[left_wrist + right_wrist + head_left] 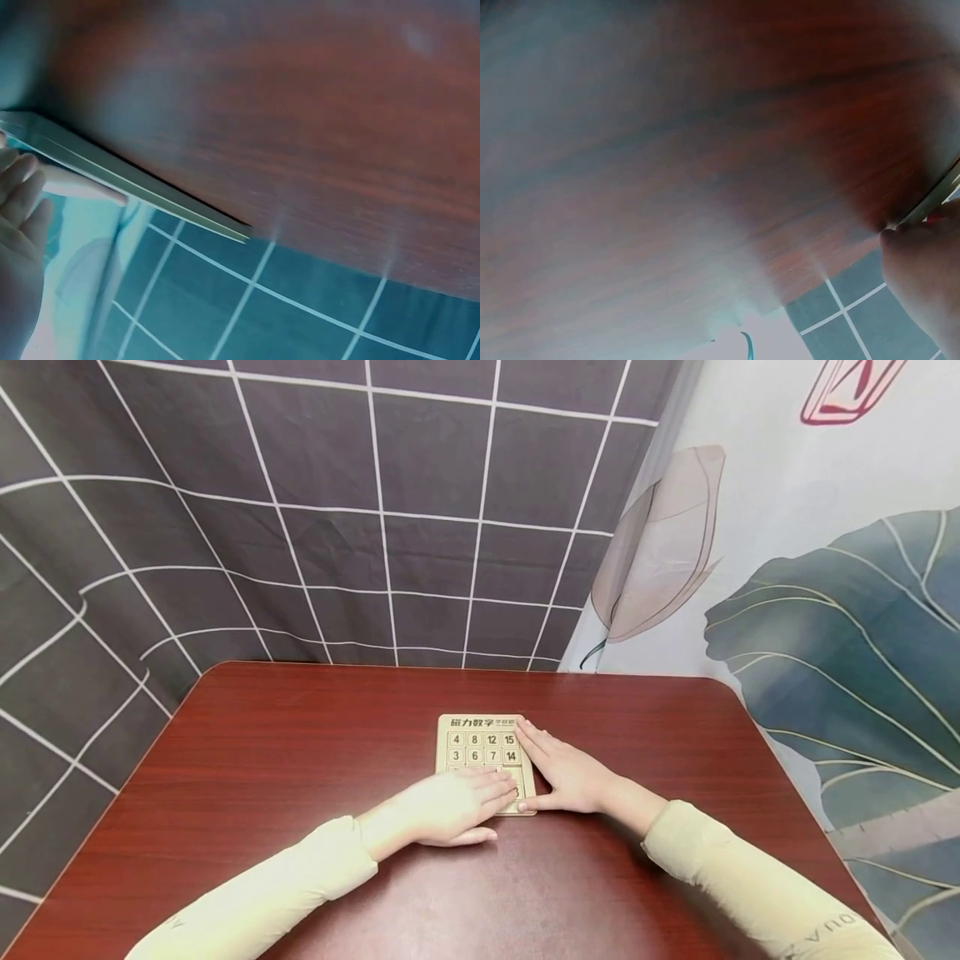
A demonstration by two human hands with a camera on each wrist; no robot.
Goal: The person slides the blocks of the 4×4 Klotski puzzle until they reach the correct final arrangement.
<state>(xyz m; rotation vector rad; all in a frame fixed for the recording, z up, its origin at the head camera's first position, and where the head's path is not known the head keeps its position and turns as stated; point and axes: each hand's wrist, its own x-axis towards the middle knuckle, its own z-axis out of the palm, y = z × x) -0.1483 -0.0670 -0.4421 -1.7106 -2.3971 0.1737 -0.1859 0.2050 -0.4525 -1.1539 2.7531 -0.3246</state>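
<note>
A pale wooden sliding number puzzle (480,723) lies flat on the table, with dark Chinese characters along its top edge. Square numbered tiles show in its upper two rows. My left hand (457,806) lies palm down with straight fingers across the lower rows, hiding most of their tiles. On the right side, my right hand (573,777) rests against the frame, its straight fingers at the upper right corner and its thumb spread to the lower right corner. In the left wrist view the puzzle's side edge (142,180) shows; the right wrist view catches part of my right hand (922,262).
The puzzle sits near the middle of a dark red wood-grain table (300,727) with rounded far corners. Behind it hangs a dark grey curtain (427,460) with white grid lines. A white curtain (787,485) with leaf prints hangs at the right.
</note>
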